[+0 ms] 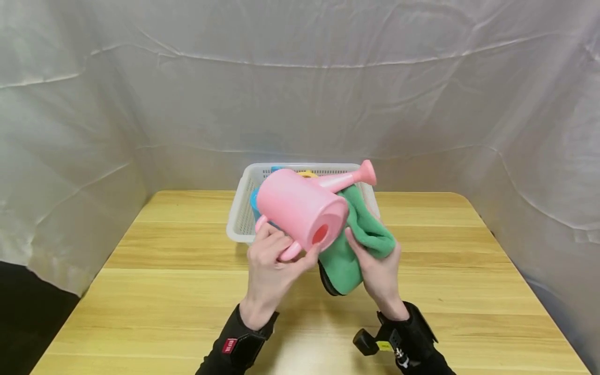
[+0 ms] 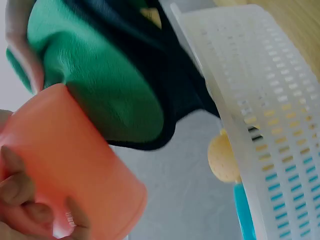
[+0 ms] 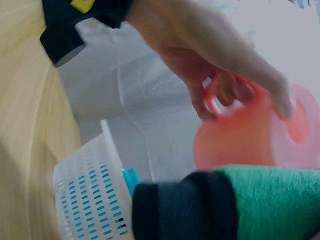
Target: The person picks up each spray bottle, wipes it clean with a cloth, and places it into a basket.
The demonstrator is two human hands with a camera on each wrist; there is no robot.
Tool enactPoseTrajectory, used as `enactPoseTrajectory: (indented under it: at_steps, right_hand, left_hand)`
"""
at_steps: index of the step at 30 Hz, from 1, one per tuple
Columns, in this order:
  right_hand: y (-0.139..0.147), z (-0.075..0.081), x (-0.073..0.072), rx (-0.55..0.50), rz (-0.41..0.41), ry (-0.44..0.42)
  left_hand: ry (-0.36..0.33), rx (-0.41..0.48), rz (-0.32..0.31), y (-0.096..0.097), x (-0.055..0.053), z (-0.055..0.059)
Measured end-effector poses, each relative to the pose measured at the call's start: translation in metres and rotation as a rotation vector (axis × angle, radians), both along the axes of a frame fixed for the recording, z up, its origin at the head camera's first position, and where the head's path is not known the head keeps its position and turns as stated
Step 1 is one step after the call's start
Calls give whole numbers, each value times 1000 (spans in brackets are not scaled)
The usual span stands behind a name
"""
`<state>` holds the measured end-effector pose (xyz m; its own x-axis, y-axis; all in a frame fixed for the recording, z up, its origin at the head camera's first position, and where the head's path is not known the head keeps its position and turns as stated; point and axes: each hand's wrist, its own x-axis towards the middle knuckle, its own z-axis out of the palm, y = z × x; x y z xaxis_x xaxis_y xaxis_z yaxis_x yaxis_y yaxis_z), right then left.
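Observation:
A pink watering can (image 1: 300,205) is held tilted over the front of the white basket (image 1: 236,208), its spout pointing right and an end with a red opening facing my body. My left hand (image 1: 274,258) grips its handle, the thumb reaching the opening's end; fingers curl at the handle in the right wrist view. My right hand (image 1: 382,271) holds a folded green cloth (image 1: 358,234) with a dark border (image 2: 165,100), the thumb on the near side. The cloth lies close against the can; its far side and most right fingers are hidden.
Inside the basket are blue things (image 1: 254,200) and a yellow thing (image 1: 307,174), partly hidden by the can. The wooden table (image 1: 164,291) extends around the basket. Pale sheeting (image 1: 300,104) hangs behind and at both sides.

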<state>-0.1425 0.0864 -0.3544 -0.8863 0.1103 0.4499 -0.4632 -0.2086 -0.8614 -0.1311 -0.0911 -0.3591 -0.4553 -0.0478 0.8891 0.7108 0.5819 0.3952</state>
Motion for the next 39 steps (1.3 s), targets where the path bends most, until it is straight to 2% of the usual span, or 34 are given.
enactPoseTrajectory:
  at_steps: [2,4,6,9,14,17,22,26,28,29,31,34,36,38,39]
  right_hand:
    - [4,3,-1,-65,24,-157]
    - [10,7,-5,-131,35,-274]
    - [17,11,-9,-185,17,-321]
    - [30,17,-14,-262,-8,-309]
    - [48,24,-15,-391,-3,-254]
    - [52,28,-12,-542,-31,-191]
    - [48,35,-7,-800,-130,30]
    - [36,37,-3,-850,-214,227]
    - [29,34,-1,-795,-203,322]
    - [25,31,0,-735,-198,361]
    - [18,25,0,-472,-229,446]
    - [9,17,-4,35,-228,615]
    - [8,15,-7,340,-197,712]
    - [8,13,-8,532,-92,729]
    - [10,12,-8,613,-67,719]
  left_hand:
    - [68,23,22,-3,-2,0]
    - [128,21,47,-5,-4,-1]
    - [163,8,65,-7,-6,-1]
    - [188,-19,93,-9,-8,0]
    - [176,-69,114,-15,-11,0]
    - [178,-116,138,-17,-11,-1]
    - [193,-223,170,-20,-12,-3]
    - [201,-327,131,-20,-11,-4]
    - [213,-391,110,-19,-11,-5]
    - [228,-421,96,-19,-11,-5]
    - [258,-473,66,-17,-11,-6]
    - [299,-526,16,-16,-10,-7]
    - [310,-544,-11,-16,-10,-7]
    - [310,-556,-26,-17,-9,-8]
    - [308,-560,-29,-18,-9,-8]
